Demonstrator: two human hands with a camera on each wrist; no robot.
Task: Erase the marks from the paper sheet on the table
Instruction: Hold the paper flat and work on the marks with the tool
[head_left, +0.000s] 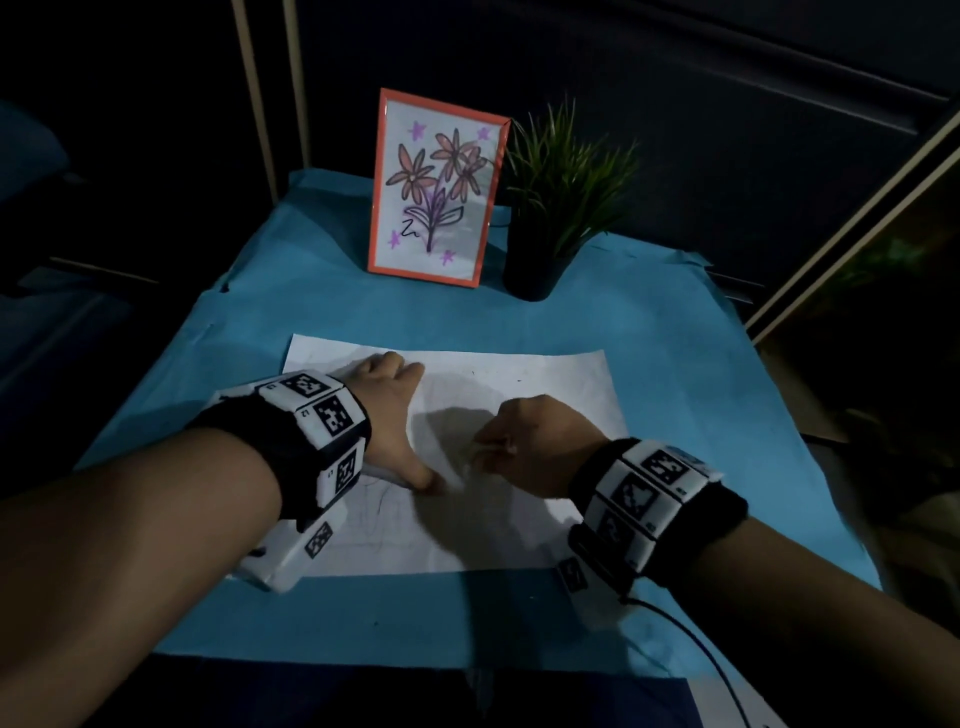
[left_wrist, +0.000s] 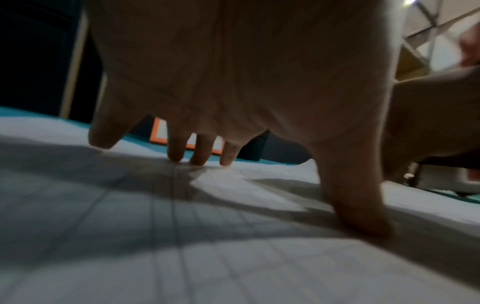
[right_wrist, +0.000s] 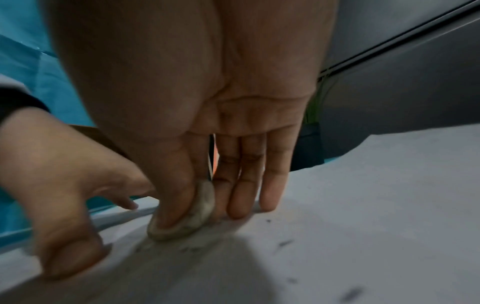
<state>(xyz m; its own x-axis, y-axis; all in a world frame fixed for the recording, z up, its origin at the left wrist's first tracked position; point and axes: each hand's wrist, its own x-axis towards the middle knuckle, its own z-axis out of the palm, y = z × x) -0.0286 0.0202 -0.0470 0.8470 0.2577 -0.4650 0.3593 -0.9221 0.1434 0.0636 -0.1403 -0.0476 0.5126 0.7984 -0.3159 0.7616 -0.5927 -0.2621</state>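
The left hand lay spread on the paper sheet, fingers straight, with fingertips and thumb pressed down and nothing in its grasp; it pinned the sheet's left portion. The sheet itself lay flat on the blue table cover, long axis running left to right before the person, well short of the framed flower drawing and potted plant at the far edge.

Faint pencil lines showed on the near-left part of the sheet, under and just beside the left wrist (they were too dim to trace in full).

To the right, the right hand pinched a worn, rounded eraser between thumb and forefinger, its other fingers extended straight; the eraser's lower edge touched the paper just beside the left thumb, near the sheet's middle. Dark crumbs lay scattered to its right.

Judgement: the visible marks lay leftward and nearer the person than the eraser. The right hand was the working hand; its next strokes would need to travel toward the left hand, which might have to shift clear.
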